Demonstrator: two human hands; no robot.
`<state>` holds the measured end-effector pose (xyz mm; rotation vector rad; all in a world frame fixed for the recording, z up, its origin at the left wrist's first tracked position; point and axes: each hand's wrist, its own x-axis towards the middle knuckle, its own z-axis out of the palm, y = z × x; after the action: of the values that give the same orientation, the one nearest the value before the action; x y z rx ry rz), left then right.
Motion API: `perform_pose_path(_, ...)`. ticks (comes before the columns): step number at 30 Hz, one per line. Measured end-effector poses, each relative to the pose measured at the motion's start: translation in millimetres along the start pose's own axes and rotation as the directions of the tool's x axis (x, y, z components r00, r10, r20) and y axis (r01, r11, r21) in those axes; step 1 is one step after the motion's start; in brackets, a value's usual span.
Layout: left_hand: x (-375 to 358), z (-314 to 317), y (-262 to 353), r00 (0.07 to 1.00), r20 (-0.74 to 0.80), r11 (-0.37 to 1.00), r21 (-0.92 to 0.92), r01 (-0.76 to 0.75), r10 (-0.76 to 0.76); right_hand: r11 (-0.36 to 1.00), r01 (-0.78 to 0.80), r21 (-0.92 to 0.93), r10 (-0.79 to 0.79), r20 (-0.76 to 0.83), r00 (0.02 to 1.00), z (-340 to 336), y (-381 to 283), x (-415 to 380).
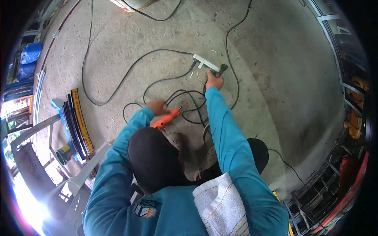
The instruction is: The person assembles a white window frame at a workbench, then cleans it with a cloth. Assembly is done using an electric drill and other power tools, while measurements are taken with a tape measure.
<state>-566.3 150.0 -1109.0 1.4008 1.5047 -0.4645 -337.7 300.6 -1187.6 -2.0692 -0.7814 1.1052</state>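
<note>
Bare concrete floor strewn with black cables (118, 84), metal frames stacked at left: left hand (156, 107) wrapped round the orange power drill (167, 118) near the knees, right hand (214, 81) clamped on a black plug (221, 69) just beside the white power strip (205, 62), far centre, apparently not yet plugged in.

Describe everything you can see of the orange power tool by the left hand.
The orange power tool looks like a plastic-bodied drill with a thin metal bit pointing up and right. It lies tilted, low over the concrete floor, among black cables. The left hand rests at its upper side; the grip itself is hidden.
</note>
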Motion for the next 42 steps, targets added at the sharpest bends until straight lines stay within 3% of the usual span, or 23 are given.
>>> perform_pose_path(1, 14, -11, 5, 0.969, -0.207, 0.991, 0.03, -0.134, 0.137, 0.985, 0.081, 0.155, -0.083, 0.003, 0.997, 12, 31, 21)
perform_pose_path(2, 22, -27, 19, 0.897, -0.375, 0.968, 0.0, -0.253, 0.234, 0.983, 0.089, 0.159, -0.091, 0.005, 0.996, 9, 24, 16)
perform_pose_path(3, 28, -47, 37, 0.786, -0.534, 0.928, -0.007, -0.372, 0.311, 0.95, 0.125, 0.285, -0.145, 0.051, 0.988, -1, 13, 5)
perform_pose_path(4, 38, -66, 54, 0.702, -0.601, 0.904, 0.089, -0.417, 0.383, 0.901, 0.152, 0.406, -0.203, 0.087, 0.975, -10, 6, -4)
perform_pose_path(7, 74, -106, 89, 0.468, -0.691, 0.829, 0.39, -0.402, 0.552, 0.888, 0.098, 0.449, -0.225, 0.239, 0.945, -29, 1, -5)
perform_pose_path(8, 82, -115, 96, 0.46, -0.696, 0.828, 0.391, -0.402, 0.552, 0.858, 0.06, 0.51, -0.255, 0.323, 0.911, -34, -3, -7)
perform_pose_path(10, 93, -133, 106, 0.691, -0.496, 0.84, 0.43, -0.331, 0.526, 0.919, 0.056, 0.389, -0.199, 0.338, 0.92, -50, -24, -15)
perform_pose_path(11, 98, -145, 107, 0.771, -0.35, 0.832, 0.383, -0.401, 0.533, 0.922, 0.062, 0.381, -0.216, 0.377, 0.901, -56, -33, -19)
perform_pose_path(12, 94, -151, 112, 0.77, -0.35, 0.831, 0.383, -0.403, 0.534, 0.925, 0.067, 0.374, -0.232, 0.415, 0.88, -59, -36, -19)
perform_pose_path(14, 90, -160, 122, 0.861, -0.196, 0.874, 0.237, -0.423, 0.47, 0.926, 0.124, 0.357, -0.281, 0.43, 0.858, -61, -40, -19)
perform_pose_path(16, 103, -154, 120, 0.833, -0.206, 0.853, 0.228, -0.47, 0.514, 0.924, 0.179, 0.337, -0.324, 0.445, 0.835, -62, -40, -21)
perform_pose_path(18, 114, -145, 121, 0.798, -0.223, 0.826, 0.222, -0.518, 0.56, 0.917, 0.358, 0.177, -0.398, 0.346, 0.849, -58, -44, -26)
perform_pose_path(19, 117, -139, 121, 0.793, -0.283, 0.842, 0.21, -0.497, 0.539, 0.887, 0.268, 0.376, -0.385, 0.281, 0.879, -52, -44, -35)
perform_pose_path(24, 104, -133, 113, 0.801, -0.386, 0.889, 0.196, -0.413, 0.457, 0.916, 0.333, 0.222, -0.39, 0.309, 0.867, -55, -25, -26)
perform_pose_path(26, 115, -150, 95, 0.711, -0.615, 0.877, -0.063, -0.477, 0.342, 0.924, 0.369, 0.1, -0.381, 0.307, 0.872, -59, 6, -3)
perform_pose_path(27, 114, -158, 90, 0.711, -0.615, 0.876, -0.066, -0.478, 0.341, 0.959, 0.275, 0.068, -0.283, 0.263, 0.922, -65, 19, 6)
perform_pose_path(30, 101, -165, 83, 0.68, -0.643, 0.896, 0.02, -0.444, 0.351, 0.963, 0.265, -0.047, -0.255, 0.147, 0.956, -80, 19, 39)
perform_pose_path(32, 99, -156, 86, 0.711, -0.568, 0.872, 0.023, -0.49, 0.415, 0.993, 0.023, -0.12, -0.004, 0.158, 0.987, -93, -26, 56)
perform_pose_path(34, 99, -151, 89, 0.717, -0.549, 0.866, 0.026, -0.5, 0.43, 0.973, 0.194, 0.123, -0.2, 0.032, 0.979, -99, -72, 61)
perform_pose_path(36, 97, -150, 87, 0.723, -0.536, 0.867, 0.033, -0.498, 0.436, 0.893, 0.213, 0.396, -0.236, 0.01, 0.972, -118, -125, 61)
perform_pose_path(39, 95, -151, 87, 0.727, -0.538, 0.872, 0.03, -0.489, 0.426, 0.843, 0.215, 0.492, -0.245, -0.005, 0.97, -138, -146, 64)
perform_pose_path(40, 94, -152, 88, 0.746, -0.522, 0.881, 0.024, -0.472, 0.414, 0.84, 0.219, 0.496, -0.248, -0.007, 0.969, -142, -145, 61)
perform_pose_path(42, 93, -151, 93, 0.764, -0.506, 0.889, 0.014, -0.458, 0.401, 0.974, 0.13, 0.185, -0.145, 0.067, 0.987, -153, -134, 54)
